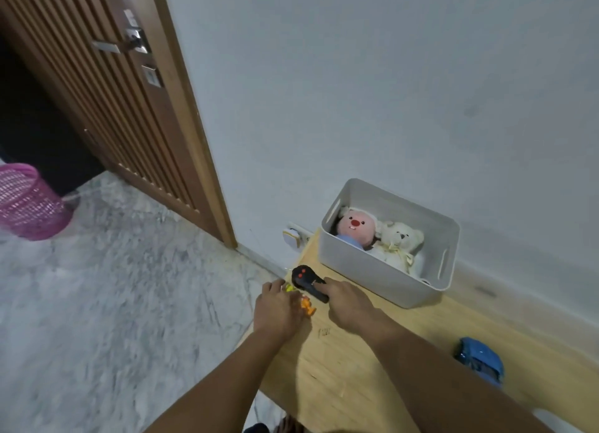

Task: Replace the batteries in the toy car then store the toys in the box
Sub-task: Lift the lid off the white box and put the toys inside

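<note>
Right hand (348, 303) is gripping the black remote (306, 282) by its handle, light rigid plastic by the look; left hand (280, 306) is closing round a small orange-yellow toy (307, 304).

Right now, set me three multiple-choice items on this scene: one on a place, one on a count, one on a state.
1. Where is the blue toy car?
A. in the box
B. on the wooden table, right of the arms
C. on the floor

2. How many plush toys lie in the grey box?
A. one
B. two
C. four

3. What is the right hand doing?
A. gripping the black remote
B. resting flat and empty
C. holding the door

Answers: 1 B, it sits on the table; 2 B, a pink plush and a white bear; 3 A, fingers curl round the remote's handle.
</note>
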